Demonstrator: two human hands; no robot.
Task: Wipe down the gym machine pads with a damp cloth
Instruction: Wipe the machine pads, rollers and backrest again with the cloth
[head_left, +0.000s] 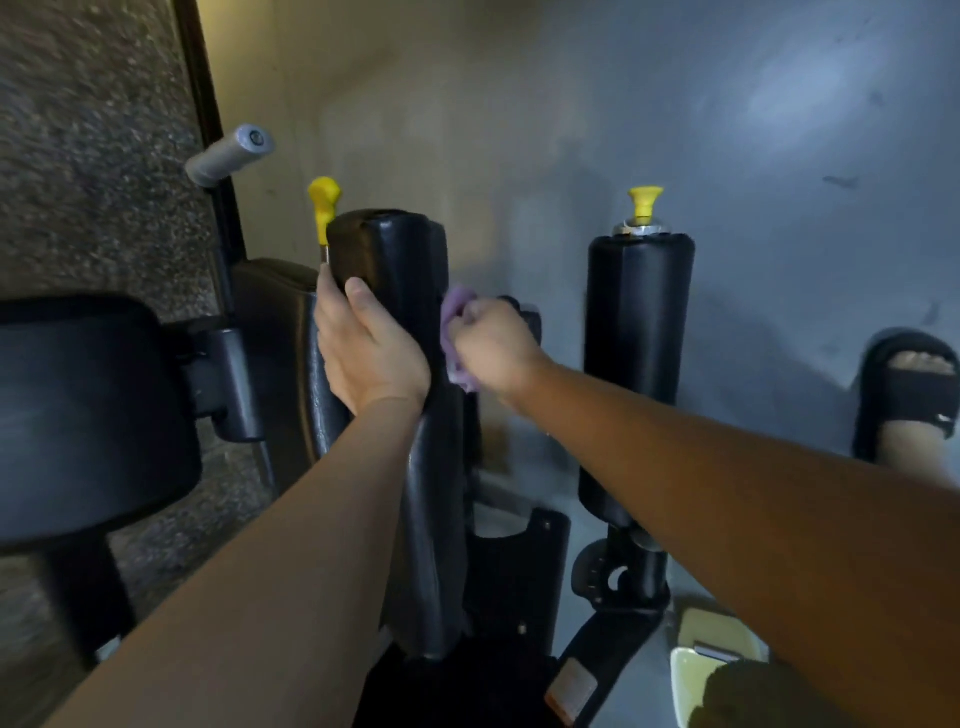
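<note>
A long black roller pad (410, 270) stands upright at the centre of the view. My left hand (366, 348) grips its left side, thumb across the front. My right hand (493, 348) holds a bunched purple cloth (457, 317) pressed against the pad's right side. A second black roller pad (636, 322) stands to the right, untouched. Both pads have a yellow adjustment knob near the top, the left knob (323, 200) and the right knob (645, 200). A black seat pad (88, 415) lies at the left edge.
A grey handle grip (228, 153) sticks out at upper left. A foot in a black slide sandal (906, 400) rests on the grey floor at right. A pale yellow tub (696, 675) sits at lower right. Black machine brackets (618, 587) lie below the pads.
</note>
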